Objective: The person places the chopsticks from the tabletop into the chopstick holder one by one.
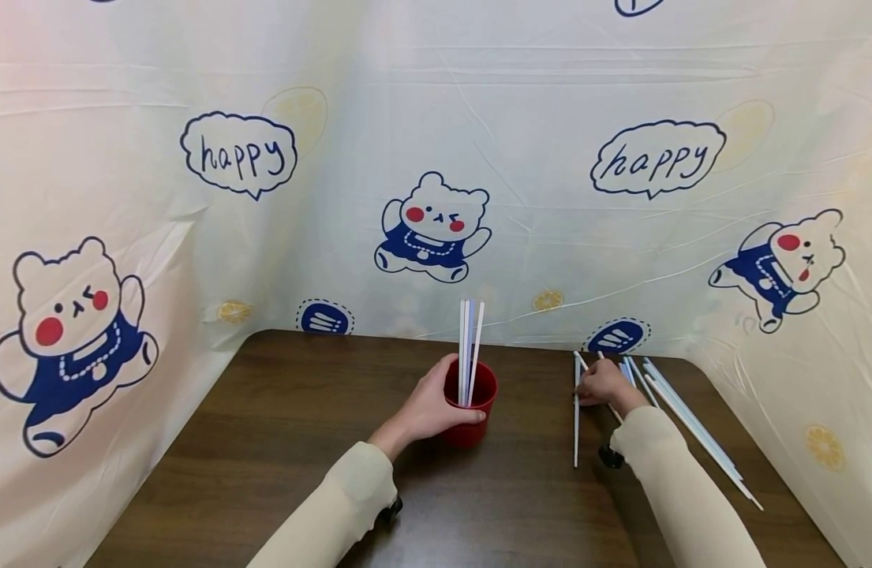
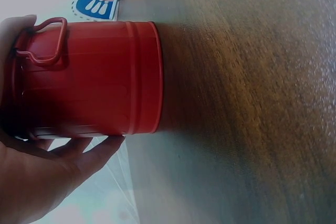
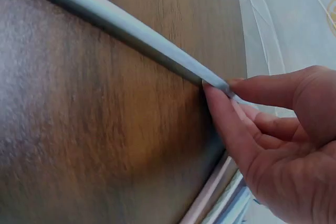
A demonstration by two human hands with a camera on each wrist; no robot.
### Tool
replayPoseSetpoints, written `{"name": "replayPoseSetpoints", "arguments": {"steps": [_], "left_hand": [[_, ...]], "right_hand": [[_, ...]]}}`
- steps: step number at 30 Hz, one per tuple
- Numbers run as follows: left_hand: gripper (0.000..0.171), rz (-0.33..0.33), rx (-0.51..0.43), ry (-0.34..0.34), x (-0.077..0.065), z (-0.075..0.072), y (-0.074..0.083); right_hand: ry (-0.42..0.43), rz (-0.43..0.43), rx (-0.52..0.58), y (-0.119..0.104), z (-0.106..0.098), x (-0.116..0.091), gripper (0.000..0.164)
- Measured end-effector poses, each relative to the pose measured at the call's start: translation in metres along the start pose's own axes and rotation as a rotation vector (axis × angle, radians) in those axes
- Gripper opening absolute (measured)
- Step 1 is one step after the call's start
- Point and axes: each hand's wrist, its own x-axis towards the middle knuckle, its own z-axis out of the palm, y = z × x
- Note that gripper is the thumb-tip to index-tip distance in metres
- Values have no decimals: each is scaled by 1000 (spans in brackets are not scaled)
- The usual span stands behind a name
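My left hand (image 1: 430, 404) grips the rim and side of a red bucket (image 1: 467, 434), with the thumb across its near side. The bucket stands upright, and its small wire handle (image 2: 62, 40) shows in the left wrist view. Several pale chopsticks (image 1: 467, 339) stand inside it. Over to the right, my right hand (image 1: 604, 385) pinches a pale blue chopstick (image 3: 131, 27) between thumb and forefinger, low over the table. A pinkish stick (image 3: 239, 110) shows behind that fingertip; whether it is held too, I cannot tell.
More pale blue and pink chopsticks (image 1: 698, 426) lie slantwise on the brown wooden table (image 1: 301, 442), to the right of my right hand. A printed cloth (image 1: 535, 260) hangs behind the table's far edge and along both sides.
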Motion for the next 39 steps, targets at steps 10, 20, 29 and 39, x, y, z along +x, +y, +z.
{"name": "replayPoseSetpoints", "arguments": {"steps": [10,20,29,39], "left_hand": [[85,-22,-18,-14,-2,2,1],[83,-7,-33,-4,-3,1,4],[85,-22,-10,1,-2,0,3],[86,-27,-10,-1,-2,0,3]], "right_hand": [[-4,-61,159,11,15,2,20],[63,-93,278,5,27,8,27],[148,-142,378,-11,34,6,33],[188,-238,536,-28,37,5,36]]}}
